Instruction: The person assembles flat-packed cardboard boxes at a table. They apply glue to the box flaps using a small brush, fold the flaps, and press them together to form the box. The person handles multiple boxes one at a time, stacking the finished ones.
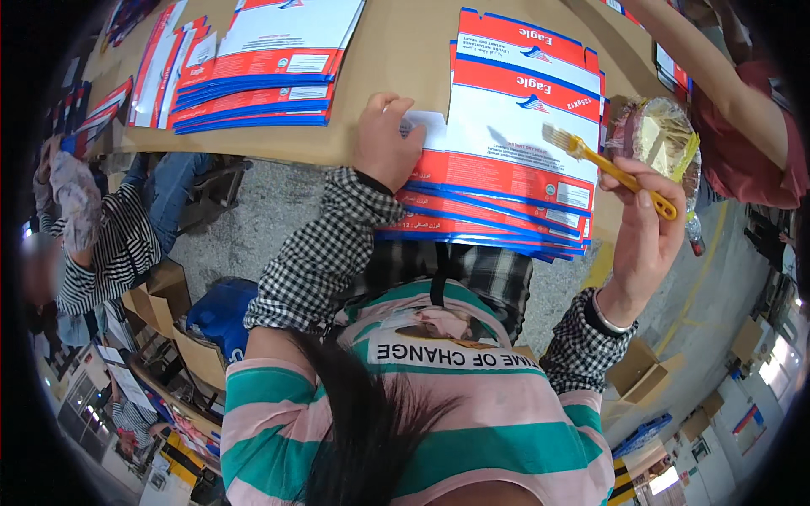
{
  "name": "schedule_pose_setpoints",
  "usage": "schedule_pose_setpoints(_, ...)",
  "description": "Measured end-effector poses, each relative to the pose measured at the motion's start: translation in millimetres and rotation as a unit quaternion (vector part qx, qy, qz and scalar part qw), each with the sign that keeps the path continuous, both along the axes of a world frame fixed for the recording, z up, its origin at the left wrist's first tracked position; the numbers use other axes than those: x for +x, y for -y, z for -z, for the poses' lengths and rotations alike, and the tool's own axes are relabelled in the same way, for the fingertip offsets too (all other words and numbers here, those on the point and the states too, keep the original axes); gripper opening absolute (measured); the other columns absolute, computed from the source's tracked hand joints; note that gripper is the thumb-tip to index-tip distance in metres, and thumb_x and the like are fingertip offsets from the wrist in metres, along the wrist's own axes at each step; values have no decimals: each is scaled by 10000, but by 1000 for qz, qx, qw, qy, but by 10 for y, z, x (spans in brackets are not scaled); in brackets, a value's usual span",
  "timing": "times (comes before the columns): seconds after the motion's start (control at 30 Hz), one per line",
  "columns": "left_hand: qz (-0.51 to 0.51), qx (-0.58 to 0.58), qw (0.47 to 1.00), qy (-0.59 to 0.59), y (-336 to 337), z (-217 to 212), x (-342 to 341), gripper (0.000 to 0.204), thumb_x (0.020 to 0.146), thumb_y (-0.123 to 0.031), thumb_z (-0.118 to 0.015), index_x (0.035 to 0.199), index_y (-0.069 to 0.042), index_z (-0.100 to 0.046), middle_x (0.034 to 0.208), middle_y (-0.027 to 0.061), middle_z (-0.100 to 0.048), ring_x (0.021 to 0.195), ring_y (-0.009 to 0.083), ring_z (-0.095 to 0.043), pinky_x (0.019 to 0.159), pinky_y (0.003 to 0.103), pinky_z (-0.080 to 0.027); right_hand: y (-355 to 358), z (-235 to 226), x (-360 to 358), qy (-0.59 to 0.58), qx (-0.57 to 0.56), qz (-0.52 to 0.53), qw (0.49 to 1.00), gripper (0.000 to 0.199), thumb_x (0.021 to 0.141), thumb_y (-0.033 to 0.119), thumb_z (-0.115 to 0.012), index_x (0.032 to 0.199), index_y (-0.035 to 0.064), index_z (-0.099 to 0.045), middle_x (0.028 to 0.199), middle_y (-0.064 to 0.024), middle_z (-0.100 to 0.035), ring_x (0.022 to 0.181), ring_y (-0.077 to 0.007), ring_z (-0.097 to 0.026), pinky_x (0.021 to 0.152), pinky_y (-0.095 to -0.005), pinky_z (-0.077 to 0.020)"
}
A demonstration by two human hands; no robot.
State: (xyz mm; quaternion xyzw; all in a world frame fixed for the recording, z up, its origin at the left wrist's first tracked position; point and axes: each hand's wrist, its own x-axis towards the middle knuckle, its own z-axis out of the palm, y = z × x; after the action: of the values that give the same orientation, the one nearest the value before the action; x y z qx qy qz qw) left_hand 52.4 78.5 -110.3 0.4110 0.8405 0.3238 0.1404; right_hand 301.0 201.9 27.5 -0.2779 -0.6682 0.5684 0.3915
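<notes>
In front of me lies a fanned stack of flat printed carton sheets point(515, 160), white, red and blue. My left hand point(388, 145) is at the stack's left edge, its fingers bent around a small white label point(432, 128) that sticks out to the right of them. In my right hand point(645, 240) is a paintbrush point(620, 175), gripped by its yellow handle. Its pale bristles point left, over the upper sheet's right half. Just beyond that hand stands a film-wrapped tub point(693, 164) with a cream-coloured mass inside.
More carton sheets point(253, 93) are piled to the left on the brown table point(396, 46). A person's bare arm point(717, 80) reaches in at the upper right. Another person in a striped top point(114, 240) is at the left. Open cardboard boxes point(641, 371) stand on the floor.
</notes>
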Motion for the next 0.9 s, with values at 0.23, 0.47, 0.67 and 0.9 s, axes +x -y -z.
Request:
schedule_pose_setpoints(0.23,-23,-71,982,-172,703,-81,228,713,724,-339,-730,1290,-23,-432,1342,224,-365,1235,428,-323,1004,540,-263,197,-109,306,-46,16,13,999,173,940,78,-451,1078,-19,-492,1116,-237,-567,910,-270,-595,850,-407,-470)
schedule_pose_setpoints(0.47,-161,-14,964,213,1108,-270,86,564,746,-226,-731,1169,25,-456,1163,251,-532,1098,330,-521,923,395,-417,326,-157,432,-84,21,16,996,188,938,80,-447,1102,-1,-492,1134,-224,-550,922,-265,-580,865,-397,-459)
schedule_pose_setpoints(0.67,-144,272,899,312,1144,-154,-146,377,810,-52,-617,1149,31,-475,1068,225,-596,988,303,-608,836,322,-477,415,-341,267,-95,42,-12,995,181,943,94,-452,1093,-1,-488,1139,-213,-543,927,-262,-574,864,-391,-456)
schedule_pose_setpoints(0.9,-156,212,942,209,1165,-285,-162,455,807,-86,-628,1223,10,-471,1114,232,-590,1058,353,-576,914,389,-449,514,-385,254,-87,70,26,993,260,947,146,-466,1134,-33,-477,1156,-185,-528,954,-240,-543,917,-384,-418)
